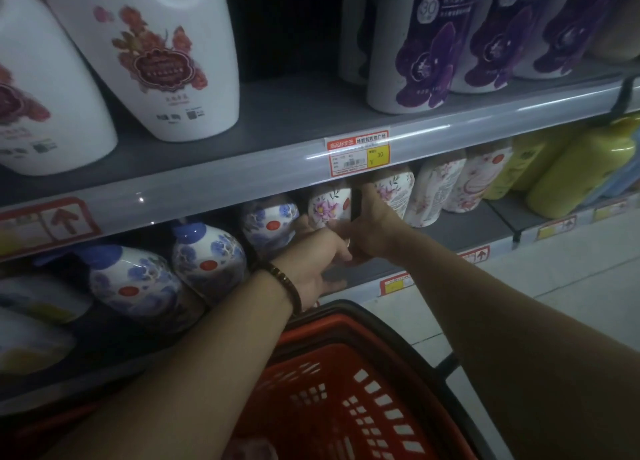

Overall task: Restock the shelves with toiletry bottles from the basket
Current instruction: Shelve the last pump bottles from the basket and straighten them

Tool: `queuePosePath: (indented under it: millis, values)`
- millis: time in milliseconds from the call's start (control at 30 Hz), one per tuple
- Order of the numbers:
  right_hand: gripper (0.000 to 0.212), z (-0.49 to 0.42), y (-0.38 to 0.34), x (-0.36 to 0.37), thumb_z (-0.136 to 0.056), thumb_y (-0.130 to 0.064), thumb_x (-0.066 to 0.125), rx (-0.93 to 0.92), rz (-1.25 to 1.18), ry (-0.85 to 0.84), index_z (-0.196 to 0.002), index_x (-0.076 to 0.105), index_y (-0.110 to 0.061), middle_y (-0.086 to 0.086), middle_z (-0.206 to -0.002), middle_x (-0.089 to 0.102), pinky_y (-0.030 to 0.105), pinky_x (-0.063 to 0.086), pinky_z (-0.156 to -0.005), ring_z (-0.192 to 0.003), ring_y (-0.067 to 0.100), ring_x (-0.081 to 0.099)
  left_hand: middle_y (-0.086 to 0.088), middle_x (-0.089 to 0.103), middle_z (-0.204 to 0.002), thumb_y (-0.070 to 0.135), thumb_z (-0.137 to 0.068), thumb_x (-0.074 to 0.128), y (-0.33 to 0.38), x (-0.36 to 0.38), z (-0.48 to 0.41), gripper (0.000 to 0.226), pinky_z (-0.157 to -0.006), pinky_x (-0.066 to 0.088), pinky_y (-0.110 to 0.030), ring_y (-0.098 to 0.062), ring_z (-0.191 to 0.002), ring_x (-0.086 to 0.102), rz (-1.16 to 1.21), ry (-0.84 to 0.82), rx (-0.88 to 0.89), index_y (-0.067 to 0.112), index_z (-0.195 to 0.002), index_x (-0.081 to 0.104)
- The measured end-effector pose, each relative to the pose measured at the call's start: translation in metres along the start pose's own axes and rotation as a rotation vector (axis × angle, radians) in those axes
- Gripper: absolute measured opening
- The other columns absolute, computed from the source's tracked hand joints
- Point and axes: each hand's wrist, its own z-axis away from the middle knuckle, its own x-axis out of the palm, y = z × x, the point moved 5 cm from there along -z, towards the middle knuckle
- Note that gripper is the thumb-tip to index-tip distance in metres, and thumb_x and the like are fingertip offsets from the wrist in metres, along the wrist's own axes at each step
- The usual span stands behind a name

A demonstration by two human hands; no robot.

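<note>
bottle (327, 207) was stood on the low shelf (460, 225), middle of frame | right hand (372, 229) was wrapped round its right side | left hand (313, 264) was held loose and open just below | basket (346, 394) was seen bottom middle

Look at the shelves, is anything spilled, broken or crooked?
Nothing looks spilled or broken. One odd spot: a dark gap on the upper shelf, between the white red-flower bottles and the purple-flower bottles. The bottles seem to lean, but that is probably the wide lens. The right hand holds a pink-flower bottle below.
</note>
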Motion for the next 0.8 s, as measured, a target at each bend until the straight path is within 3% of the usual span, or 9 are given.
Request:
queuePosePath:
  millis: [67,133,200,267,433,633,800]
  values:
    - [0.068,0.002,0.004,0.003,-0.091,-0.021,0.082,-0.006,-0.030,0.059,-0.141,0.037,-0.032,0.012,-0.118,0.063,0.053,0.065,-0.059,-0.089,0.040,0.073,-0.008,0.068,-0.130,-0.014,-0.083,0.052,0.000,0.001,-0.002,0.050,-0.089,0.056,-0.052,-0.027,-0.122,0.063,0.000,0.000,0.022,0.028,-0.111,0.055]
    - [0.070,0.002,0.005,0.004,-0.088,-0.035,0.085,-0.049,0.079,0.144,-0.138,0.036,-0.031,0.014,-0.118,0.067,0.057,0.064,-0.076,-0.099,0.042,0.071,-0.006,0.070,-0.119,-0.014,-0.084,0.048,0.002,0.003,-0.004,0.045,-0.083,0.055,-0.047,-0.024,-0.110,0.066,0.013,-0.008,0.043,0.025,-0.105,0.054]
    - [0.071,0.004,0.005,0.006,-0.087,-0.042,0.083,-0.072,0.171,0.209,-0.138,0.037,-0.025,0.019,-0.118,0.070,0.051,0.060,-0.089,-0.104,0.041,0.069,-0.006,0.065,-0.101,-0.015,-0.083,0.046,0.005,0.004,-0.008,0.039,-0.068,0.055,-0.039,-0.021,-0.086,0.065,0.029,0.001,0.073,0.019,-0.101,0.051]
    - [0.071,0.005,0.005,0.007,-0.090,-0.041,0.080,-0.099,0.229,0.229,-0.140,0.035,-0.018,0.023,-0.115,0.071,0.045,0.056,-0.087,-0.105,0.045,0.069,-0.008,0.061,-0.096,-0.014,-0.082,0.047,0.007,0.006,-0.011,0.031,-0.060,0.051,-0.034,-0.020,-0.078,0.060,0.041,-0.014,0.073,0.016,-0.090,0.053]
    - [0.069,0.005,0.004,0.007,-0.095,-0.045,0.074,-0.134,0.345,0.233,-0.142,0.034,-0.014,0.024,-0.116,0.071,0.033,0.038,-0.079,-0.112,0.047,0.067,-0.008,0.062,-0.110,-0.007,-0.085,0.048,-0.001,0.007,-0.018,0.028,-0.071,0.045,-0.036,-0.024,-0.102,0.057,0.051,-0.077,0.017,0.019,-0.075,0.055]
    - [0.067,0.007,-0.003,0.006,-0.094,-0.049,0.074,-0.117,0.394,0.263,-0.139,0.038,-0.015,0.023,-0.116,0.069,0.033,0.037,-0.079,-0.113,0.045,0.065,-0.007,0.057,-0.101,-0.009,-0.081,0.046,-0.003,0.007,-0.024,0.029,-0.073,0.044,-0.036,-0.025,-0.101,0.052,0.124,-0.116,0.011,0.019,-0.081,0.055]
    - [0.082,0.003,0.010,0.012,-0.093,-0.031,0.075,-0.126,0.401,0.255,-0.156,0.024,-0.018,0.024,-0.114,0.071,0.039,0.044,-0.082,-0.108,0.046,0.067,-0.009,0.057,-0.107,-0.003,-0.080,0.049,-0.004,0.005,-0.027,0.036,-0.084,0.046,-0.040,-0.023,-0.099,0.053,0.166,-0.107,0.005,0.013,-0.110,0.059]
